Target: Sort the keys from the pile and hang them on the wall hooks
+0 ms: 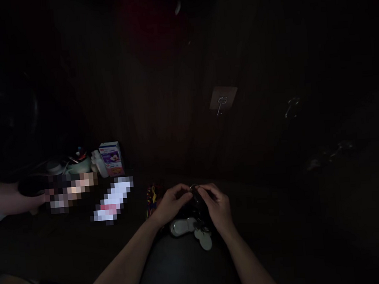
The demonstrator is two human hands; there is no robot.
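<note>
Hands (172, 203) at desk (86, 242), dark wall (161, 122) beyond

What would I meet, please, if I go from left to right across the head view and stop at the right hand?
Pink rounded object → greenish cup → printed box → left hand → small metal ring → right hand.

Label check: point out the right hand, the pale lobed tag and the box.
Right hand (218, 206): head view, middle of the hand.
Pale lobed tag (205, 240): head view, larger lobe.
Box (112, 159): head view, printed front.
</note>
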